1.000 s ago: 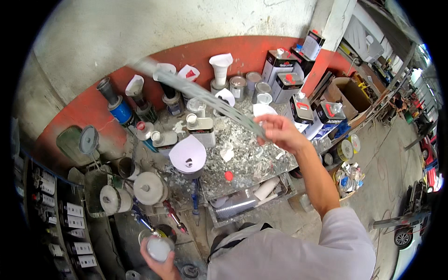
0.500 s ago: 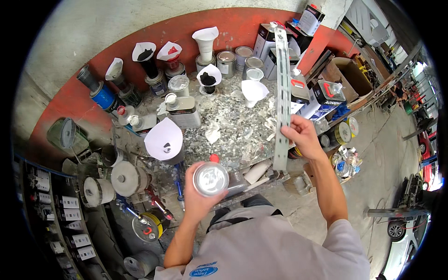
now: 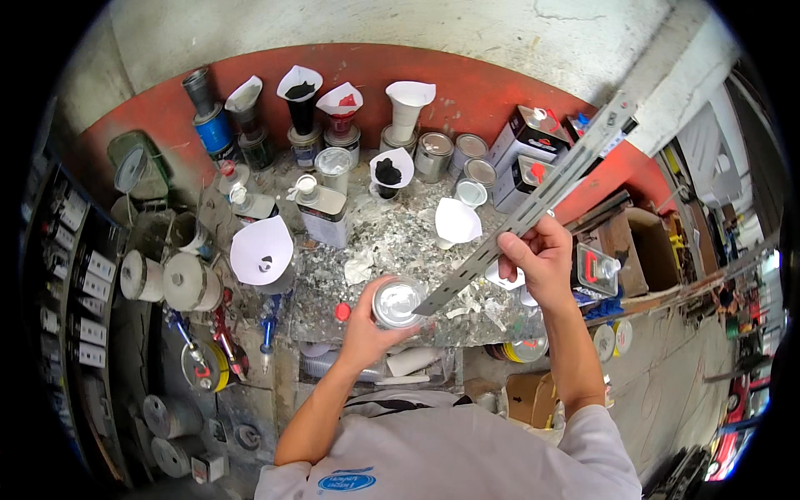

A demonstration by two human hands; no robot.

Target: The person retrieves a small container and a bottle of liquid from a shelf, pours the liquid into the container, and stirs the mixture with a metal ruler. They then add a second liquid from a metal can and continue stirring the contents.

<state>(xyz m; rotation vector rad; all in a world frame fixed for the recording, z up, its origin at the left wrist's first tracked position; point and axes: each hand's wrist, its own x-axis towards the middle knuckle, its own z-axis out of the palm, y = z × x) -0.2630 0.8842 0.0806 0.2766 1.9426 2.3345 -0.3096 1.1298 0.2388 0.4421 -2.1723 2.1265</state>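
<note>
My left hand (image 3: pixel 367 329) is closed round a clear cup (image 3: pixel 393 302) with pale grey contents, at the front of the paint-splattered bench (image 3: pixel 337 271). My right hand (image 3: pixel 537 254) grips a long slotted metal strip (image 3: pixel 583 150), which slants down leftward to the cup's rim; whether its tip is inside I cannot tell. A red cap (image 3: pixel 342 311) lies just left of my left hand. Paper funnel cups (image 3: pixel 457 218) and a white-capped metal can (image 3: pixel 323 218) stand behind the cup.
Tins (image 3: pixel 433 157) and rectangular cans (image 3: pixel 521 136) line the red wall. Spray guns (image 3: pixel 268 329) and lidded pots (image 3: pixel 182 283) are at left, beside dark shelving (image 3: pixel 90 317). A cardboard box (image 3: pixel 633 250) stands at right; a car is partly visible beyond.
My left hand has come up and rightward with the cup to the bench front. The metal strip has swung round from slanting up-left to slanting up-right, its lower end now at the cup.
</note>
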